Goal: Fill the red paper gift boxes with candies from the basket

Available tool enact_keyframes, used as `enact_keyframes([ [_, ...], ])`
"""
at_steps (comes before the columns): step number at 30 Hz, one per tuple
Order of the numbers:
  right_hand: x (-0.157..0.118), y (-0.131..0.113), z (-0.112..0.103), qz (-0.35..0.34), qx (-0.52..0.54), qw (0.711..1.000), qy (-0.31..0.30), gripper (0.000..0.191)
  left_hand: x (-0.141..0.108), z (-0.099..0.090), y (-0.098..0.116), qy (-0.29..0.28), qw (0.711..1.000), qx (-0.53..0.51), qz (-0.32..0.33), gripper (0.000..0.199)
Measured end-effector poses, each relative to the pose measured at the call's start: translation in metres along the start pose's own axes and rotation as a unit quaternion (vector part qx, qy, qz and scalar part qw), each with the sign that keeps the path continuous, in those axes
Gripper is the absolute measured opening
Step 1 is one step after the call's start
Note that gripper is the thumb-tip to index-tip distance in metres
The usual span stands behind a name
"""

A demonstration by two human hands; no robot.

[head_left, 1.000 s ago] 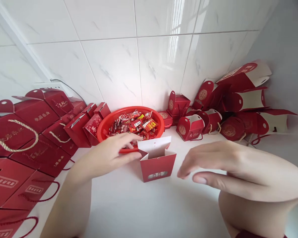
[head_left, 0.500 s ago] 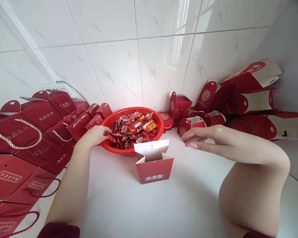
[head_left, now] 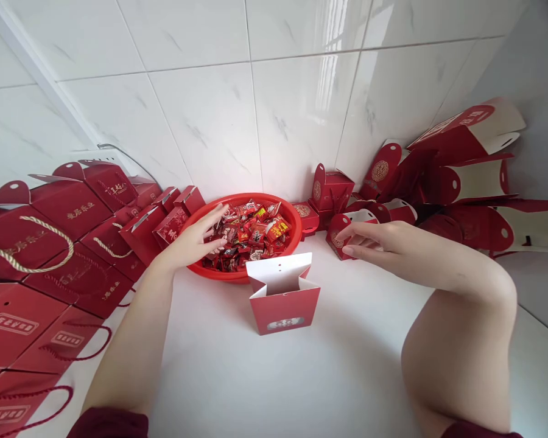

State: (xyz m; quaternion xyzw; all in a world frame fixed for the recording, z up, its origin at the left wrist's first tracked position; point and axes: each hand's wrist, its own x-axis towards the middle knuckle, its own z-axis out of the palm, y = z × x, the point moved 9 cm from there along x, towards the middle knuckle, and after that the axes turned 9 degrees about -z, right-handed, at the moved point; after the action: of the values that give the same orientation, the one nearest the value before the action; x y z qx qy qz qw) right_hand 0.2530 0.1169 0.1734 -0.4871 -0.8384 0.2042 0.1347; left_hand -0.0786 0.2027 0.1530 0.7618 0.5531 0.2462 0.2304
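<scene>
The worktop [head_left: 274,377] carries everything, its far edge running along the tiled wall. Along its left side, the stacked red gift boxes [head_left: 68,210] lean close together; a swing of the left forearm could catch a rope handle [head_left: 50,234] and pull one down. Toward the far right corner, the open red cartons [head_left: 466,182] lie tilted over one another and might slide if the right elbow knocked them. The red basket [head_left: 296,246], near the middle of the far edge, could tip or shift if its rim were pressed. The open box [head_left: 285,310] stands upright just on the near side of the basket, untouched by either hand; being light card, it might topple from a brush of a wrist, and its raised flap could deflect a sweet. The wrapped sweets [head_left: 256,234] are heaped loosely, so a hasty grasp could spill some over the rim.

Left hand [head_left: 187,246]: fingers spread over the basket's left side, nothing visibly held; contact with the sweets is unclear. Right hand [head_left: 393,246]: fingers loosely bent, thumb slightly apart, nothing visible in them, beside a small box [head_left: 338,234].

Counted: over ten stacked boxes, partly hidden; several cartons, overlapping too much to total; one basket; one open box; two hands; dozens of sweets.
</scene>
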Motion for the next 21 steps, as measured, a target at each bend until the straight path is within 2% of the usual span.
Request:
enact_keyframes([
  [3, 0.001, 0.002, 0.001, 0.007, -0.004, 1.0, -0.003, 0.035, 0.006, 0.011, -0.019, -0.033, 0.99, 0.118, -0.071, 0.049],
  [6, 0.002, 0.003, 0.002, 0.01, -0.004, 1.0, -0.005, 0.036, 0.007, 0.021, -0.044, -0.071, 0.949, 0.256, -0.169, 0.052],
  [9, 0.003, 0.004, 0.003, 0.016, -0.006, 1.0, -0.007, 0.036, 0.004, 0.032, -0.051, -0.103, 0.916, 0.328, -0.206, 0.053],
  [15, 0.013, 0.003, 0.012, 0.003, -0.015, 1.0, -0.015, 0.035, 0.007, 0.041, -0.05, -0.097, 0.907, 0.341, -0.229, 0.065],
  [21, 0.02, 0.002, 0.016, 0.003, -0.017, 1.0, -0.018, 0.035, 0.013, 0.048, -0.049, -0.109, 0.929, 0.285, -0.211, 0.058],
])
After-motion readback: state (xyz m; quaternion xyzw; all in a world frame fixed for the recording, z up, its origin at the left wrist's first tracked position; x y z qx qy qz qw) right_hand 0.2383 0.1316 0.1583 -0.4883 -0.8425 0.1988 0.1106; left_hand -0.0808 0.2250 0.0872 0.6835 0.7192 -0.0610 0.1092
